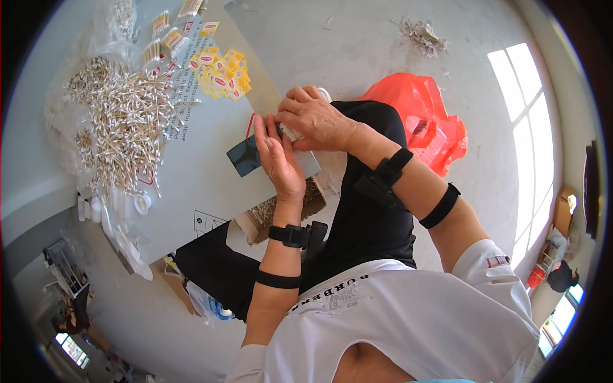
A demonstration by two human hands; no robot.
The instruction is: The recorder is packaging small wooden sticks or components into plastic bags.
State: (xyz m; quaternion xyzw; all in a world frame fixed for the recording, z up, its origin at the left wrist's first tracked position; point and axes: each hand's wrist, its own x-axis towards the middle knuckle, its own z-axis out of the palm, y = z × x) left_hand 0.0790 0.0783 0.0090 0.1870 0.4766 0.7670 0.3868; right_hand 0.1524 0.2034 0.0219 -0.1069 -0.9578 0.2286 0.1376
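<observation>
Two hands: we see both meet at the near edge of the grey board (pixel 191 172), right over its near right corner.
Left hand (pixel 279 163): it stands up flat, fingers straight and pressed side by side, with the palm against a small white round tub (pixel 292 133).
Right hand (pixel 316 118): it lies on top of the tub, fingers bent and close together, and the fingertips pinch the tub's far side.
Tub: we only see a bit of its ribbed white side (the hands hide most of it). It sits between the two hands, just past the board's near right corner.
Dark card (pixel 244 155): a small dark blue square lies on the board, just left of the left hand.
Cotton swabs (pixel 121 121): a big loose heap covers the far left part of the board.
Yellow labels (pixel 223 73): a little pile lies near the board's far edge, well apart from the hands.
Red bag (pixel 418 118): it lies on the floor, right of the right hand.
Brown box (pixel 281 210): it sits under the board's near edge, with swabs inside.
</observation>
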